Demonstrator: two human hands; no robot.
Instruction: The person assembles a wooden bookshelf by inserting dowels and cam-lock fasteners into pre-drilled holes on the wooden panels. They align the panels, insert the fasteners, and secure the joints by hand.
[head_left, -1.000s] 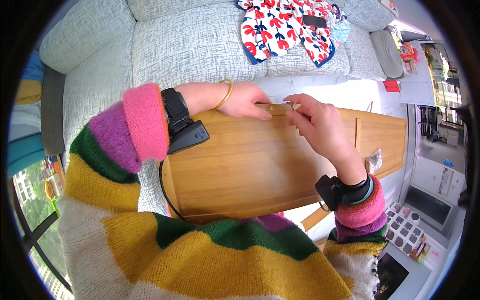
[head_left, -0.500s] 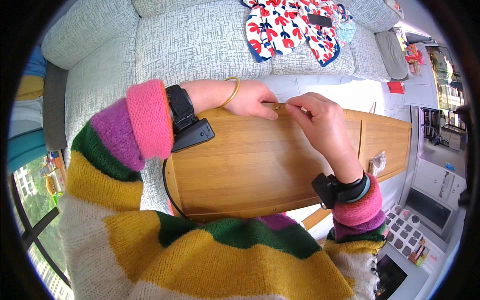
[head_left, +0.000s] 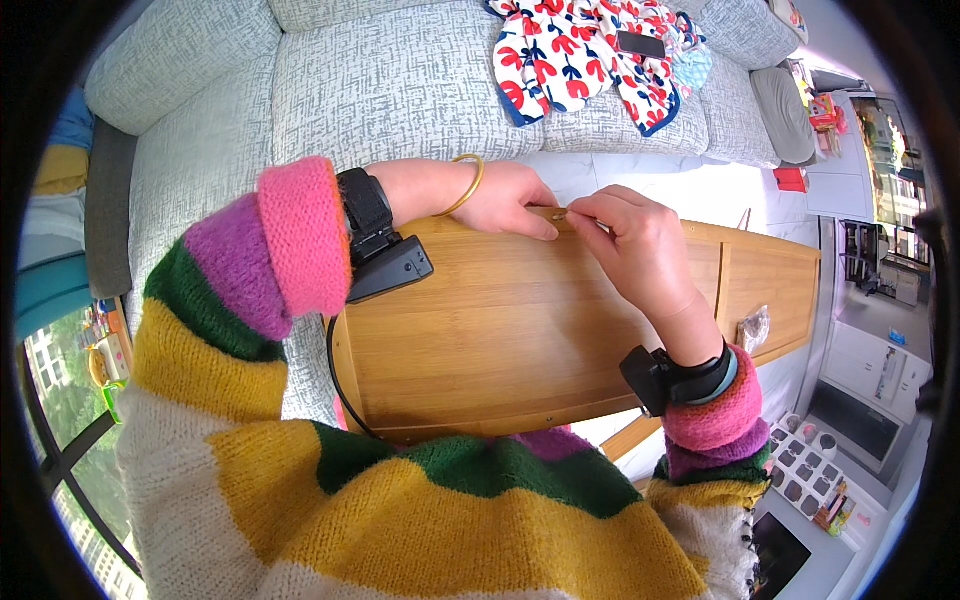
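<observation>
A long wooden board point(head_left: 480, 320) with a framed edge lies in front of me. My left hand point(head_left: 508, 198) grips its far edge, the thumb on the near face and the other fingers hidden behind. Just to the right, my right hand point(head_left: 632, 235) is closed in a pinch at the same edge. Its thumb and forefinger meet beside a small brass-coloured fitting point(head_left: 557, 216) set in the edge. Whatever sits between those fingertips is too small and too covered to name.
Toward the right of the board rests a small clear plastic bag point(head_left: 754, 328). Beyond the board stands a grey patterned sofa point(head_left: 400, 90), bearing a red, white and blue blanket point(head_left: 550, 65) and a dark phone point(head_left: 640, 44). A black cable point(head_left: 335, 375) hangs by the board's left end.
My right fingertips have shifted slightly left, closer over the brass-coloured fitting. The left hand keeps its hold on the edge, and the board stays almost where it was.
</observation>
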